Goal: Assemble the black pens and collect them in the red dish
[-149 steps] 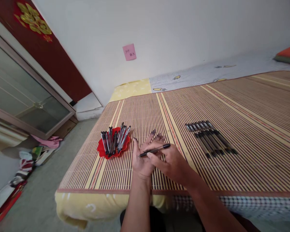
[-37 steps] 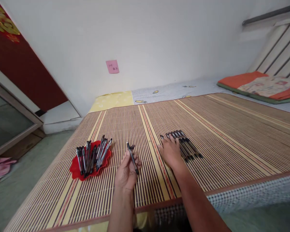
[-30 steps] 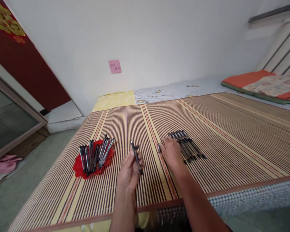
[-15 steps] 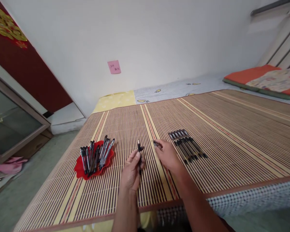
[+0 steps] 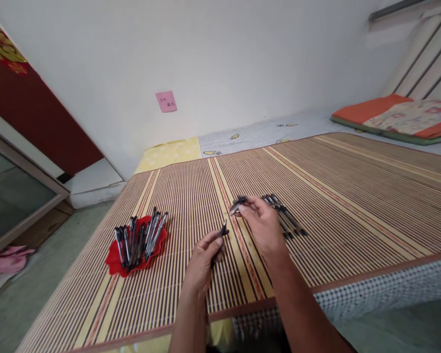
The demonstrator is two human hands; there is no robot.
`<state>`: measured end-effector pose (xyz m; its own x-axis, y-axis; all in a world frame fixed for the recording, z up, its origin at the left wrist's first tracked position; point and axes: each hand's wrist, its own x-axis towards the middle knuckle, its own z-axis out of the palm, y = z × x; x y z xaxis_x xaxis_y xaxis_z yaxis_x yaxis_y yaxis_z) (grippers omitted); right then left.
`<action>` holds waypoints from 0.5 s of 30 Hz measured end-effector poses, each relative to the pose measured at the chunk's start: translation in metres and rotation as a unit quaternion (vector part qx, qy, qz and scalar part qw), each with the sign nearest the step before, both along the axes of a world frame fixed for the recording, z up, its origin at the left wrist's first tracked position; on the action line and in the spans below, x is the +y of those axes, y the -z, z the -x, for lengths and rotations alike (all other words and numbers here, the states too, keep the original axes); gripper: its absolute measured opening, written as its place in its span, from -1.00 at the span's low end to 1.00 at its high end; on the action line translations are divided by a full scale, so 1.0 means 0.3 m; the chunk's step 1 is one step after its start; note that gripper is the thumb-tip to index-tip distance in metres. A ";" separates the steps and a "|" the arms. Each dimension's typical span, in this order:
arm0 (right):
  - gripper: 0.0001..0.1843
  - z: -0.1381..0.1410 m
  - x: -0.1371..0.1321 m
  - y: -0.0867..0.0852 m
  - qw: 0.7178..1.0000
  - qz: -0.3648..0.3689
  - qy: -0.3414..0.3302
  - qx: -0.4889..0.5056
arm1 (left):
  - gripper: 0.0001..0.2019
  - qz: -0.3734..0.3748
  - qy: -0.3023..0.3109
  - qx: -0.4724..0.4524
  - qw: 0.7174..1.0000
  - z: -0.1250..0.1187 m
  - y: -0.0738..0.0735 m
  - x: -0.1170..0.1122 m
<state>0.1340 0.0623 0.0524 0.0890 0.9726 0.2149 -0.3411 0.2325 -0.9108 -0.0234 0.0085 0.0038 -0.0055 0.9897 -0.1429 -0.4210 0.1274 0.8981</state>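
Note:
My left hand is closed around an uncapped black pen, its tip pointing up and away from me. My right hand pinches a pen cap, clear with a black end, just above and right of that tip; cap and pen are apart. Left of my hands, a red scalloped dish holds several capped pens. Beyond my right hand a row of black pens lies side by side on the striped mat, partly hidden by that hand.
The striped bamboo mat covers the bed. A folded orange and floral quilt lies at the far right. Behind the bed rises a white wall with a pink note. A glass-fronted cabinet stands at the left.
My right hand has risen with the cap, now tilted above the pen tip. In my left hand the pen has tipped to the right. The view has shifted slightly.

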 end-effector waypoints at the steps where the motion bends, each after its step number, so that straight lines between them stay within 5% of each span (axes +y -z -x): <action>1: -0.71 0.000 0.000 0.001 1.000 0.000 -0.005 -0.001 | -0.66 0.000 0.000 0.002 1.000 -0.001 -0.001 0.000; 15: -0.69 0.007 0.011 0.021 0.992 -0.022 -0.089 -0.091 | -0.63 0.001 -0.001 -0.026 1.000 -0.013 -0.028 -0.005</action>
